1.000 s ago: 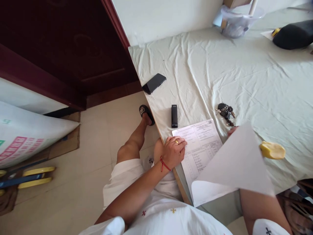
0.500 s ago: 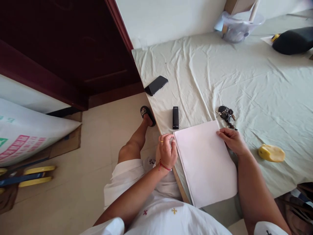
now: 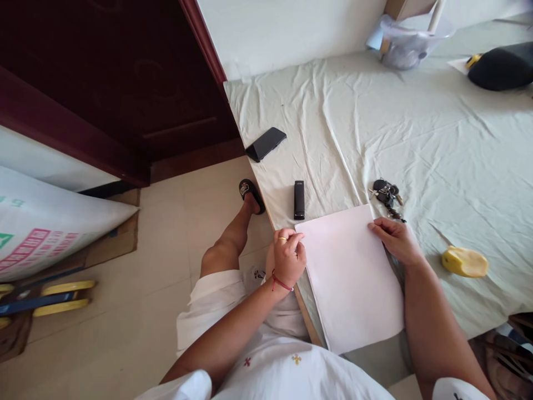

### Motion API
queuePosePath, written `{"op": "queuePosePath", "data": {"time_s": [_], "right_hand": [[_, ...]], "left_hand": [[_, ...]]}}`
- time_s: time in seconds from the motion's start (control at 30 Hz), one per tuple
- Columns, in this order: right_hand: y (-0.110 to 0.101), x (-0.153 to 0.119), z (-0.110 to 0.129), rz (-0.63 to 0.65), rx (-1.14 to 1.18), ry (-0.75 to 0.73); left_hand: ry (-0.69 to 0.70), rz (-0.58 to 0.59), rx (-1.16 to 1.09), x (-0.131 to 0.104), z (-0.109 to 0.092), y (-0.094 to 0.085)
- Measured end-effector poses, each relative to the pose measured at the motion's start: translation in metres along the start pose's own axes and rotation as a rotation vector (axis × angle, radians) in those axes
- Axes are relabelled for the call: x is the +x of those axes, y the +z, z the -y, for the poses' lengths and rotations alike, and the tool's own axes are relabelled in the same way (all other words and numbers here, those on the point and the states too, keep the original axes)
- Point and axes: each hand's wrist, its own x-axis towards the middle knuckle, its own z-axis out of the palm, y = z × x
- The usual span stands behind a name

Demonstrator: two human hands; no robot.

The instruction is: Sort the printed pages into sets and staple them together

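White sheets of paper (image 3: 353,278) lie stacked on the cloth at the table's near edge, with a second edge showing along the left side. My left hand (image 3: 289,254) is at their upper left corner, fingers curled and the fingertips just over the paper's edge. Across from it, my right hand (image 3: 397,240) pinches the upper right edge between thumb and forefinger. Just above the paper lies a slim black object that looks like a stapler (image 3: 298,200). A bunch of keys (image 3: 387,193) rests beyond my right hand.
A black phone (image 3: 266,143) lies near the table's left edge. To the right is a yellow rounded object (image 3: 465,261). A clear plastic tub (image 3: 410,44) and a black bag-like item (image 3: 499,69) stand at the back. A wrinkled pale cloth (image 3: 420,128) covers the table.
My left hand has shifted slightly right, its fingertips now reaching over the paper's corner. My right hand keeps its pinch, and the paper has hardly moved.
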Motion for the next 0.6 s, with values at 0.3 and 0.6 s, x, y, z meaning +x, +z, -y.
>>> {"op": "queuePosePath", "data": {"time_s": [0.3, 0.6], "right_hand": [[0.000, -0.001, 0.020, -0.024, -0.097, -0.017], [0.004, -0.001, 0.021, -0.052, -0.134, -0.039]], "left_hand": [[0.002, 0.037, 0.054, 0.000, -0.001, 0.003], [0.029, 0.033, 0.048, 0.000, -0.001, 0.002]]}}
